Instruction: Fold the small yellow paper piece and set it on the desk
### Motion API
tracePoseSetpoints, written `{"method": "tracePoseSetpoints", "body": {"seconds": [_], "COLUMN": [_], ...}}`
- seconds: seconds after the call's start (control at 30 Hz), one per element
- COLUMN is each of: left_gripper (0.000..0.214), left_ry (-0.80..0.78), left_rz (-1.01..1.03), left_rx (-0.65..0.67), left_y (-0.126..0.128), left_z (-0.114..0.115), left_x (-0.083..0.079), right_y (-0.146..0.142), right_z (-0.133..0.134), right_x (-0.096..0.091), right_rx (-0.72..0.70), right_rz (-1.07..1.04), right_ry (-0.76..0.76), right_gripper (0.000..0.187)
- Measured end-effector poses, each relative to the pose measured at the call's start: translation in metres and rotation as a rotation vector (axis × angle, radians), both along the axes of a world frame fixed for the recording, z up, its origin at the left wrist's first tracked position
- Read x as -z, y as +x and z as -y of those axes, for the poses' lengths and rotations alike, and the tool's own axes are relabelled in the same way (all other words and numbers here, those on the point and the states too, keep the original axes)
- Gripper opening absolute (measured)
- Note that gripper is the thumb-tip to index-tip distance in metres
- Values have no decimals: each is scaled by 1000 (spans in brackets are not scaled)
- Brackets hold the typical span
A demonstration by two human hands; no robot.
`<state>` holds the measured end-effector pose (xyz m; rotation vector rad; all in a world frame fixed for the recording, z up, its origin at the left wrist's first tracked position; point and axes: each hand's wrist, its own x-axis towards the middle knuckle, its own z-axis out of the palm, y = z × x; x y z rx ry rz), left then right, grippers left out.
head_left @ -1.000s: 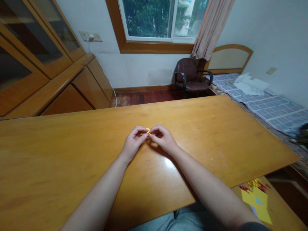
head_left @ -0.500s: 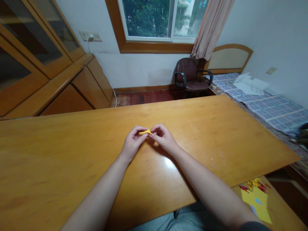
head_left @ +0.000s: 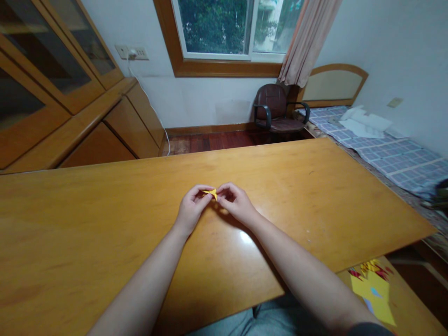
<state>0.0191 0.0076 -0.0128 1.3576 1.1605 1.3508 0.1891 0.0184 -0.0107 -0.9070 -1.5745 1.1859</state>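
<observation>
A small folded yellow paper piece point(head_left: 212, 192) with pointed ends is held between both hands, above the middle of the wooden table point(head_left: 105, 224). My left hand point(head_left: 192, 205) pinches it from the left between thumb and fingers. From the right, the thumb and fingertips of my right hand point(head_left: 235, 200) close on its right end. Parts of the folded paper are covered by the fingers.
On a lower surface at the bottom right lie yellow paper sheets point(head_left: 380, 303) and several small red and yellow folded pieces point(head_left: 373, 268). Beyond the table stand a dark red armchair point(head_left: 275, 107), a bed point(head_left: 388, 149) and a wooden cabinet point(head_left: 115, 135).
The yellow paper has turned slightly in the fingers, with one point now facing down toward me. My right hand has shifted a little to the left.
</observation>
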Motion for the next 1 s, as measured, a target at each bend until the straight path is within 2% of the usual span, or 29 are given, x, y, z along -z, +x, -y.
{"method": "tracePoseSetpoints", "body": {"seconds": [0.3, 0.83, 1.0], "left_gripper": [21, 25, 26], "left_ry": [-16, -85, -89], "left_rz": [38, 137, 98], "left_rx": [11, -24, -12], "left_y": [1, 3, 2], "left_z": [0, -3, -3], "left_x": [0, 4, 6], "right_y": [0, 2, 2], "right_z": [1, 0, -1], "right_x": [-4, -5, -6], "right_rx": [24, 65, 100], "right_rz": [90, 84, 137], "right_ry": [121, 116, 179], "right_gripper": [13, 12, 7]}}
